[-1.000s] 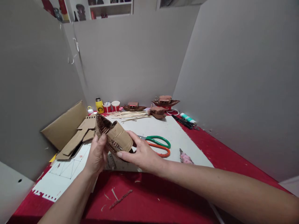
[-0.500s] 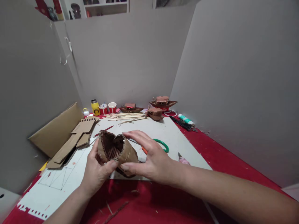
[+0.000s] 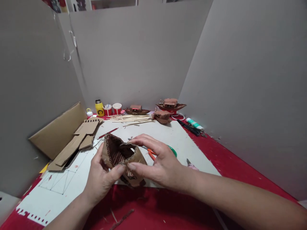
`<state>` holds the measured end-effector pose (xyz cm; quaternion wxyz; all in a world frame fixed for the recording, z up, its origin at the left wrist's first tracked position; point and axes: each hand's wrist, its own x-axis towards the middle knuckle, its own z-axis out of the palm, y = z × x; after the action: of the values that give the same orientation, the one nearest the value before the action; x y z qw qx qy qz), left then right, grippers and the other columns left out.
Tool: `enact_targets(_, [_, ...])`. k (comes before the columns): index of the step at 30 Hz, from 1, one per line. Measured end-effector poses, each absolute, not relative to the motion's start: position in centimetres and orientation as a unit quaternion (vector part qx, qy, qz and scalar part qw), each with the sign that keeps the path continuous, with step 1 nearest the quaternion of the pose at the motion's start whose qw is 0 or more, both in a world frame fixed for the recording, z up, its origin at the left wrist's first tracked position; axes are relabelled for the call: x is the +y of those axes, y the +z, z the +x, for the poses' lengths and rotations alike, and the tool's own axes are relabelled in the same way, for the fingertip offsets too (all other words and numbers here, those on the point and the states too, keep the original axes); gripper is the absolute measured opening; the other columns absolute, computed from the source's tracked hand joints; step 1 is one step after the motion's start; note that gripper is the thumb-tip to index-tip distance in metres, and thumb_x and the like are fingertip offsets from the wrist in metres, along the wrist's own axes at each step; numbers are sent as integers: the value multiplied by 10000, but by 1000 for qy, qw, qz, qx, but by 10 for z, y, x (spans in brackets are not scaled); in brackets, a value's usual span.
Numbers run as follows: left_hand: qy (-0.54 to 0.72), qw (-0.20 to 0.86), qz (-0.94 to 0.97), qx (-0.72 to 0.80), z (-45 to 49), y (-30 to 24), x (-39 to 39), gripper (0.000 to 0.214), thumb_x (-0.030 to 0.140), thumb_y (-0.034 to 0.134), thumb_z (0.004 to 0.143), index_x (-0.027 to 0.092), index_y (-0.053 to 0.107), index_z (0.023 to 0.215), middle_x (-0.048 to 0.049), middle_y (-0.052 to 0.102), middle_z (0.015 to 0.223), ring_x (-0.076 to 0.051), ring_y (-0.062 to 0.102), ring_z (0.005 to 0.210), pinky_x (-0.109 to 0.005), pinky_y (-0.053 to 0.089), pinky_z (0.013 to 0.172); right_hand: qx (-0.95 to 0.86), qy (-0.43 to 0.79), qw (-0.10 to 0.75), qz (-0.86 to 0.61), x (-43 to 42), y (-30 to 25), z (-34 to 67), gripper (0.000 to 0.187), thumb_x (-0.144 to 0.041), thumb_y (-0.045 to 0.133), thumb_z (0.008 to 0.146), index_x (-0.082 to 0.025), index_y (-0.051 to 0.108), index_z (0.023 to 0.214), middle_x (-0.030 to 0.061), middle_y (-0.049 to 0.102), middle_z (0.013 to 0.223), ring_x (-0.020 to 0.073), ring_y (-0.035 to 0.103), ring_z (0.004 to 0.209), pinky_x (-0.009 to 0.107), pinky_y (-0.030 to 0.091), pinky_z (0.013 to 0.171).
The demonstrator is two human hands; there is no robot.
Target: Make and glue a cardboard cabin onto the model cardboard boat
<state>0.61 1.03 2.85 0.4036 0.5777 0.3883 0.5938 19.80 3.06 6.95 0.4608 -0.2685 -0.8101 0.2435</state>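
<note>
Between both hands sits a brown cardboard model piece (image 3: 141, 157), hollow, with ragged corrugated edges and thin strips lining its inside. My left hand (image 3: 102, 175) grips its left side, thumb on the near rim. My right hand (image 3: 158, 159) holds the right side, thumb in front and fingers over the far edge. An opening in its near wall shows the strips. Behind my right hand, scissors (image 3: 151, 154) with orange and green handles lie partly hidden on the white paper (image 3: 184, 140). A pink-handled tool (image 3: 192, 165) with a metal tip lies beyond my right wrist.
Cut cardboard pieces (image 3: 81, 140) and a large cardboard sheet (image 3: 59, 132) are at left. Thin sticks (image 3: 131, 118), model boats (image 3: 170, 104), red-white cups (image 3: 117, 109) and a yellow bottle (image 3: 99, 108) line the back. Black tools (image 3: 189, 128) and a green-white tube (image 3: 194, 124) lie right. Grey panels (image 3: 134, 57) enclose the table.
The cardboard piece has turned and tilted in my hands, so its inside and the opening in its near wall show more. The view has shifted slightly.
</note>
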Motion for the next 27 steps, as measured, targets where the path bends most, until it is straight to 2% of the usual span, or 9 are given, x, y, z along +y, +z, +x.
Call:
enact_targets(4, [596, 410, 571, 388, 6, 27, 11, 462, 366, 807, 689, 198, 658, 1092, -42, 729, 927, -235, 669, 813, -271, 524, 700, -809, 250, 453, -280, 32, 70, 198, 300, -231, 762, 759, -206, 607, 1014, 37, 651, 984, 189, 612, 931, 326, 480, 841])
enact_targets(15, [595, 420, 572, 377, 7, 28, 13, 495, 383, 791, 714, 187, 651, 1147, -54, 743, 962, -248, 674, 859, -288, 535, 737, -803, 265, 461, -269, 37, 67, 198, 285, -318, 766, 795, -218, 651, 1035, 38, 678, 1018, 195, 626, 975, 340, 485, 876])
enact_targets(20, [596, 552, 476, 337, 6, 25, 16, 468, 416, 760, 746, 189, 670, 1146, -80, 747, 1062, -288, 686, 978, -349, 529, 863, -810, 276, 422, -298, 37, 72, 202, 361, -362, 717, 825, -215, 626, 1142, 63, 671, 1123, 219, 621, 1045, 386, 493, 917])
enact_targets(24, [579, 667, 347, 315, 2, 30, 21, 415, 511, 731, 733, 175, 729, 976, -79, 778, 874, -284, 729, 830, -367, 569, 785, -794, 286, 432, -319, 34, 76, 210, 416, -395, 662, 863, -230, 583, 1236, 75, 668, 1170, 219, 633, 1050, 387, 519, 910])
enact_targets(27, [537, 741, 282, 288, -5, 35, 25, 437, 516, 685, 754, 153, 729, 993, -102, 781, 872, -256, 735, 750, -346, 583, 711, -798, 279, 421, -328, 30, 77, 218, 374, -390, 633, 886, -232, 597, 1223, 72, 674, 1162, 208, 643, 1043, 360, 529, 899])
